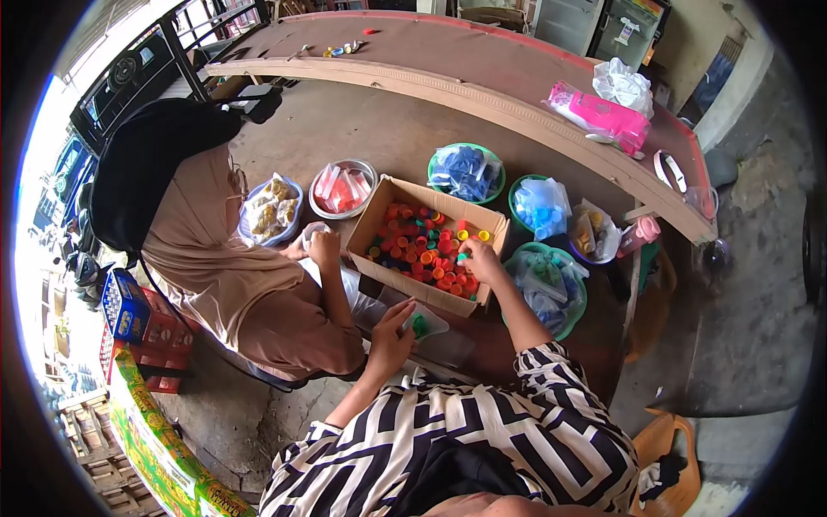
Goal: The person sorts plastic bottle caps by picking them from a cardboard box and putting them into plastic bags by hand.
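My left hand (392,334) is closed on a clear plastic bag (438,322) with green bottle caps (419,326) in it, just in front of the cardboard box (413,291). Inside the box lie many loose bottle caps (417,253), mostly red and orange, with some green and yellow. Over the box's right side reaches my right hand (482,262), its fingertips pinched on what looks like a green bottle cap (463,257).
A co-worker (250,284) sits at my left, hands holding a clear bag. Around the box stand a green basket of dark blue bags (466,172), a basket of light blue bags (541,208), a green basket (583,312) and a metal bowl (372,177). A wooden ledge (482,102) runs behind.
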`<action>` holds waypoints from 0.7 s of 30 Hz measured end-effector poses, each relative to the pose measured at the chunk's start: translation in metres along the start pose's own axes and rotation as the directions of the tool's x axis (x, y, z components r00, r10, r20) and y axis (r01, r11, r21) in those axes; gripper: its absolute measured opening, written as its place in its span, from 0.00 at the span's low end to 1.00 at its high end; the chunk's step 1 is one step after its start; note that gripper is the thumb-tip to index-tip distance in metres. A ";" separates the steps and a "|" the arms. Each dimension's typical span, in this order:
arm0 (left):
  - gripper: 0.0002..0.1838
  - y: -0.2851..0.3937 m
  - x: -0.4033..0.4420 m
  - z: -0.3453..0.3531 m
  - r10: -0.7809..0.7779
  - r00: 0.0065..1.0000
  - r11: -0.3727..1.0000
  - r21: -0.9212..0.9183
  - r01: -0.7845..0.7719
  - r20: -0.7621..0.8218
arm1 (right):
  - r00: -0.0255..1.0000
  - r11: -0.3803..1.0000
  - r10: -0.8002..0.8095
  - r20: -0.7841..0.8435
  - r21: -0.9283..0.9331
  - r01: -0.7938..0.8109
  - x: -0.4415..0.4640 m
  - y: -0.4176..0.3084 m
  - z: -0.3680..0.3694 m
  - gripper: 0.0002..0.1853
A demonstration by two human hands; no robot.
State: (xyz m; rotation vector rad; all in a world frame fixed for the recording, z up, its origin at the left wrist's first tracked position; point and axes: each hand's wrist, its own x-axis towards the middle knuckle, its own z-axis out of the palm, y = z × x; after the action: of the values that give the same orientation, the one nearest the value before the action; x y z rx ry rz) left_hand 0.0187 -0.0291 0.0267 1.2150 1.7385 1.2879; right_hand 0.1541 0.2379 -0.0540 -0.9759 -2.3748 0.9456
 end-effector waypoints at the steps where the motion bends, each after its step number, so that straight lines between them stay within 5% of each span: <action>1: 0.25 0.001 0.000 0.001 0.001 1.000 1.000 -0.005 -0.001 0.002 | 1.000 1.000 0.003 0.000 -0.005 -0.003 -0.007 -0.021 -0.014 0.15; 3: 0.25 0.003 0.000 0.004 -0.020 1.000 0.999 -0.041 0.020 -0.006 | 0.989 0.942 0.089 0.114 0.314 -0.121 -0.018 -0.060 -0.038 0.13; 4: 0.25 0.001 0.000 0.005 -0.020 1.000 0.999 -0.043 0.020 -0.004 | 0.989 0.942 0.092 0.113 0.312 -0.123 -0.026 -0.077 -0.044 0.13; 6: 0.25 -0.004 0.002 0.008 -0.015 1.000 0.999 -0.045 0.014 -0.021 | 0.991 0.838 -0.040 0.127 0.544 -0.036 -0.049 -0.105 -0.046 0.12; 10: 0.25 0.004 0.004 0.009 0.005 1.000 1.000 0.020 -0.005 -0.005 | 0.938 0.868 -0.256 0.236 0.483 0.115 -0.065 -0.122 -0.042 0.10; 14: 0.25 0.009 0.002 0.009 -0.016 1.000 1.000 -0.008 0.016 0.010 | 0.992 0.978 -0.096 0.078 0.191 0.080 -0.035 -0.066 -0.023 0.08; 16: 0.26 0.012 0.002 0.010 -0.041 0.999 0.999 -0.035 0.041 0.018 | 0.977 0.992 0.074 0.200 -0.120 -0.051 -0.024 -0.029 -0.007 0.08; 17: 0.26 0.012 0.001 0.011 -0.051 0.999 0.998 -0.039 0.052 0.018 | 0.977 0.991 0.079 0.197 -0.117 -0.057 -0.020 -0.012 0.006 0.08; 19: 0.26 0.011 0.001 0.014 -0.065 0.998 0.997 -0.040 0.066 0.026 | 0.831 0.784 0.363 0.422 -0.621 -0.028 -0.017 0.008 0.028 0.08; 21: 0.26 0.010 0.001 0.014 -0.072 0.997 0.997 -0.001 0.072 0.035 | 0.852 0.733 0.360 0.380 -0.680 -0.007 -0.021 0.013 0.040 0.08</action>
State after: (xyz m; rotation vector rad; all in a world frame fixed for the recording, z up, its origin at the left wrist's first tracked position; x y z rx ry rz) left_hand 0.0340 -0.0222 0.0316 1.1556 1.7394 1.2196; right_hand 0.1514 0.2117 -0.0927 -1.3845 -3.2167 0.4084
